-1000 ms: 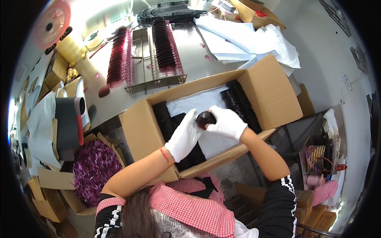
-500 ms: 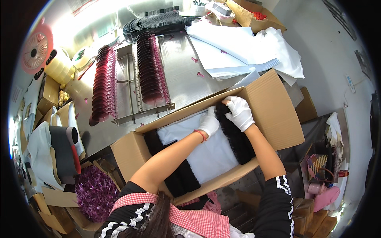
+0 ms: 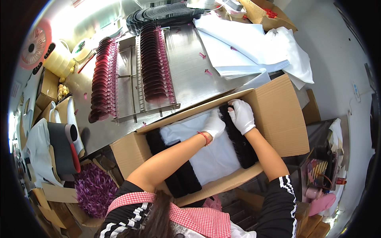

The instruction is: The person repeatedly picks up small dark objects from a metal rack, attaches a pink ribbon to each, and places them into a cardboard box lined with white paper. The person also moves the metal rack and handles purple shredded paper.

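Observation:
A cardboard box [image 3: 126, 155] stands tilted before me, flaps spread. White sheet material [image 3: 216, 160] lines its middle. A black row of thin, tightly packed pieces [image 3: 247, 152] runs along the right side, and more black rows [image 3: 168, 160] fill the left; their exact kind is unclear. My right hand [image 3: 243, 117], in a white glove with a bare thumb tip, is closed round the far end of the right-hand row. Lying on the white sheet beside that row is my left hand [image 3: 215, 127], also gloved, its fingers reaching forward and partly hidden.
Beyond the box, a metal table [image 3: 184, 59] bears a rack [image 3: 147, 109] of dark red lens-like discs on pink clips, curved black pieces [image 3: 158, 18] and white sheets [image 3: 242, 43]. A carton of purple shreds [image 3: 95, 190] sits at left; a pink fan [image 3: 33, 45] stands behind.
The view has shifted slightly. My left hand has drawn a little back along the white sheet; my right hand stays at the far end of the black row.

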Tool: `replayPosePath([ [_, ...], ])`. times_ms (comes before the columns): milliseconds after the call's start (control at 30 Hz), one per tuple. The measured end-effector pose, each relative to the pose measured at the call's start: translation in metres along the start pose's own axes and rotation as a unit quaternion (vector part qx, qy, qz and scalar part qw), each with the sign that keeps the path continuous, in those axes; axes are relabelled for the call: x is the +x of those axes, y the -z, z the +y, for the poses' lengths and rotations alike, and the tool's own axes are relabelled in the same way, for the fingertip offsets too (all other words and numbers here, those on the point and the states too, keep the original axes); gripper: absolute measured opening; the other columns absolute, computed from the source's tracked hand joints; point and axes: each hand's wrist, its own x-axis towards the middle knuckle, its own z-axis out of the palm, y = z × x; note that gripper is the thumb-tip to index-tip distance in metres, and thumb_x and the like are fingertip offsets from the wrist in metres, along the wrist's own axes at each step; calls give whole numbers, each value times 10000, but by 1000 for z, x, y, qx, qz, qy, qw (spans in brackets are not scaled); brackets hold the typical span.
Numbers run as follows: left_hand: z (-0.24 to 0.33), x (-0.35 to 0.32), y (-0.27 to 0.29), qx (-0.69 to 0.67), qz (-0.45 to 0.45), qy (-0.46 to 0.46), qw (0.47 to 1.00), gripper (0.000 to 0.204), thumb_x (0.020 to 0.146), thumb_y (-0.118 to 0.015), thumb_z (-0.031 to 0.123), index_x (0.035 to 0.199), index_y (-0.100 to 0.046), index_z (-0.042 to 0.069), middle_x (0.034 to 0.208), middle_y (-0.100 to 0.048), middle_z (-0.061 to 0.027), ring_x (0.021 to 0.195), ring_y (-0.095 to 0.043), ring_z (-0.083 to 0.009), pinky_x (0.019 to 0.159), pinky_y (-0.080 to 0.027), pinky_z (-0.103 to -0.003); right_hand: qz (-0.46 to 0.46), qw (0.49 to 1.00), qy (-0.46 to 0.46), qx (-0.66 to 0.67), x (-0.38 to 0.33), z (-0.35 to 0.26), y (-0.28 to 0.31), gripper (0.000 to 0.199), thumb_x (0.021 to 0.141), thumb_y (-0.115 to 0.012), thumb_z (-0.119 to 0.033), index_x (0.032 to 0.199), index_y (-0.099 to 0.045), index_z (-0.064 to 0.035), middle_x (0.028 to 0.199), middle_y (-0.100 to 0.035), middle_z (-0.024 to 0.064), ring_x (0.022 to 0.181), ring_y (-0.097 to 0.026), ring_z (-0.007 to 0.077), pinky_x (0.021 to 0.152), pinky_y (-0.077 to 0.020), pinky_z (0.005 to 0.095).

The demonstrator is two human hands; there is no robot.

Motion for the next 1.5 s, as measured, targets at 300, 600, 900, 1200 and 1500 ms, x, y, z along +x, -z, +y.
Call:
replayPosePath([
  [300, -1, -45, -27, -185, 34, -63, 980, 788, 882, -484, 113, 1555, -94, -11, 1582, -223, -254, 1476, -229, -342, 1185, -210, -334, 12, 997, -20, -68, 2, -22, -5, 92, 809, -677, -150, 882, -659, -96, 924, -646, 99, 896, -610, 331, 831, -474, 451],
  [600, -15, -1, -21, -263, 76, -60, 960, 734, 780, -481, -53, 1480, -276, 30, 1433, -414, -221, 1331, -430, -301, 1083, -367, -357, -1, 999, -1, -54, 10, -6, -3, 72, 801, -665, -103, 843, -610, -81, 854, -650, 106, 886, -616, 335, 822, -469, 454],
  [900, 19, -27, 2, -199, 38, 6, 979, 617, 850, -498, 49, 1447, -346, 12, 1427, -457, -215, 1334, -448, -293, 1064, -390, -360, 110, 992, -51, -40, -8, 3, -2, 102, 853, -670, -147, 908, -642, -65, 926, -668, 110, 937, -623, 325, 876, -470, 443],
  [1200, 35, -217, 211, -33, -38, -293, 955, 216, 950, -509, 11, 1136, -620, 15, 1140, -635, -87, 1057, -609, -167, 964, -464, -313, 150, 960, 194, 137, 30, -136, 52, 208, 716, -690, 38, 890, -627, -59, 878, -666, 95, 881, -635, 301, 816, -497, 414],
  [1500, -36, -220, 336, 215, 446, -283, 821, 633, 841, -738, 181, 1377, -446, 11, 1258, -572, -172, 1123, -595, -260, 1000, -454, -375, 75, 962, 216, 149, 95, -304, -32, 308, 742, -780, -237, 935, -644, -38, 985, -671, 139, 941, -632, 312, 842, -482, 400],
])
